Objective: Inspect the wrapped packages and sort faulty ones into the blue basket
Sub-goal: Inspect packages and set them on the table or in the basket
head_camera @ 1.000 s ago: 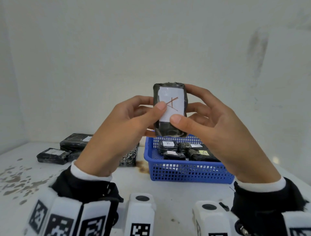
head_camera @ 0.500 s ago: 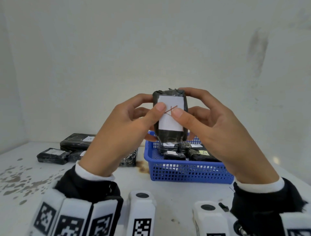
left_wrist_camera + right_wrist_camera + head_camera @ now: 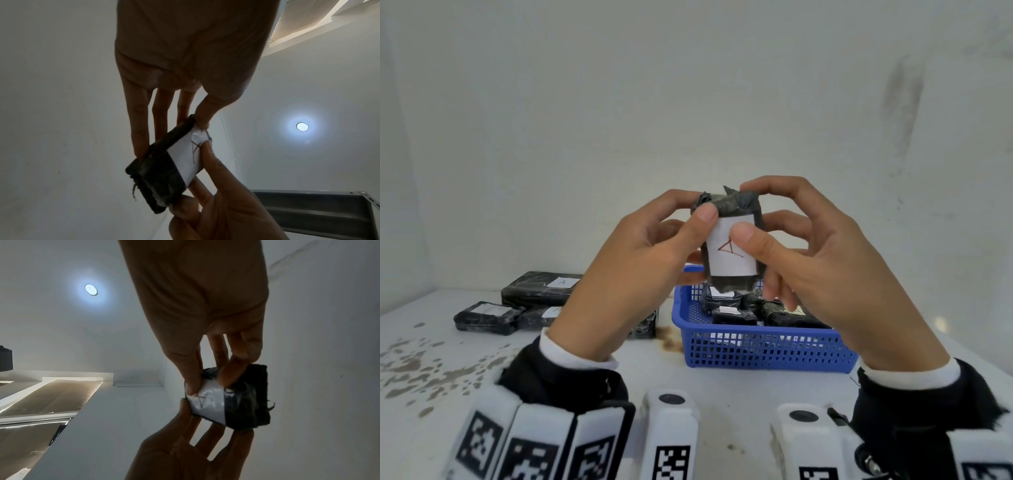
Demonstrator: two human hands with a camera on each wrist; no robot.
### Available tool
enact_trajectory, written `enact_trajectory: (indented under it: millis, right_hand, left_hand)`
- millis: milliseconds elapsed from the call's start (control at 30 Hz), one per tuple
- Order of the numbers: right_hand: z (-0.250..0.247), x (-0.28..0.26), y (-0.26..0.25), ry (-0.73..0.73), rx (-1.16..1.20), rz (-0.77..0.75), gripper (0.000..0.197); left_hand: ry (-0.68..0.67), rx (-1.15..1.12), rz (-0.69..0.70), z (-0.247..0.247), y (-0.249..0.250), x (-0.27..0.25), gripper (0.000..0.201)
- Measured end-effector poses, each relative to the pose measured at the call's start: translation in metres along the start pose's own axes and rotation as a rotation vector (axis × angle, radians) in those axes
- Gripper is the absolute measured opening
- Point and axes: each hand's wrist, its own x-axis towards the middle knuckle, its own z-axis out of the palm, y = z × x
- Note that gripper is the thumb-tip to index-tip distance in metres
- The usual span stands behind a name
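Observation:
Both hands hold one small black-wrapped package [image 3: 729, 240] upright above the blue basket [image 3: 763, 346]. Its white label [image 3: 729, 258] faces me and bears a red letter A. My left hand [image 3: 640, 267] pinches its left edge, thumb on the front and fingers behind. My right hand [image 3: 822, 263] grips the right side, thumb on the label, forefinger over the crumpled top. In the left wrist view the package [image 3: 164, 168] shows a frayed wrap end. The right wrist view shows the same package [image 3: 232, 402] between both thumbs. Several wrapped packages [image 3: 736, 308] lie inside the basket.
Three black wrapped packages lie on the white table [image 3: 482, 359] at the left: a long one [image 3: 541, 287] at the back, two smaller ones [image 3: 486, 317] in front. The tabletop is stained at the left. A white wall stands close behind.
The package has come down a little and tipped, so its crumpled top end shows. Both thumbs have slid higher up its front.

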Motion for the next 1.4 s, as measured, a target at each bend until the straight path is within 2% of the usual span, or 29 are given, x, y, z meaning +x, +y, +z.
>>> enact_trajectory:
  millis: [67,200,533,667,733,800,867,1000,1067,1200,1267,1400]
  right_hand:
    - [0.0011,0.0015,0.0014,0.002,0.010,-0.001,0.045]
    - [0.0005,0.0032,0.0042,0.010,0.019,-0.010,0.051]
    - [0.0034,0.0035,0.0062,0.007,-0.007,-0.038,0.044]
    - [0.0039,0.0031,0.0055,0.005,-0.023,-0.056,0.039]
    - [0.0032,0.0020,0.0043,0.002,-0.019,-0.053,0.030]
    - [0.0021,0.0007,0.0026,-0.021,-0.032,-0.048,0.016]
    - [0.0031,-0.0010,0.0005,-0.027,-0.018,-0.052,0.010]
    - [0.0071,0.0004,0.0016,-0.002,-0.006,-0.109,0.022]
    - [0.0063,0.0015,0.0036,-0.003,-0.011,-0.110,0.027]
    - [0.0034,0.0000,0.0048,0.011,0.006,-0.130,0.063]
    - [0.0044,0.0005,0.0054,0.001,0.029,-0.111,0.068]
    - [0.0052,0.0023,0.0065,-0.026,0.077,-0.070,0.061]
  left_hand:
    - [0.001,-0.006,0.017,0.0005,0.0006,-0.0004,0.022]
    - [0.027,-0.027,0.044,0.0005,0.0021,-0.0018,0.039]
    - [0.050,-0.078,0.015,-0.0057,-0.0006,-0.0002,0.013]
    - [0.061,-0.062,0.023,-0.0042,-0.0012,-0.0002,0.013]
    - [0.058,-0.068,0.038,-0.0026,0.0009,-0.0012,0.022]
    - [0.057,-0.095,0.032,-0.0018,0.0032,-0.0020,0.041]
    - [0.054,-0.120,-0.008,-0.0027,0.0046,-0.0021,0.044]
    - [0.066,-0.160,-0.069,-0.0035,0.0027,-0.0021,0.009]
    - [0.080,-0.165,-0.059,-0.0041,0.0009,-0.0018,0.023]
    - [0.094,-0.165,-0.040,-0.0026,0.0006,-0.0008,0.046]
    - [0.093,-0.143,-0.033,-0.0012,0.0012,-0.0005,0.045]
    - [0.081,-0.111,-0.021,-0.0015,0.0020,-0.0013,0.039]
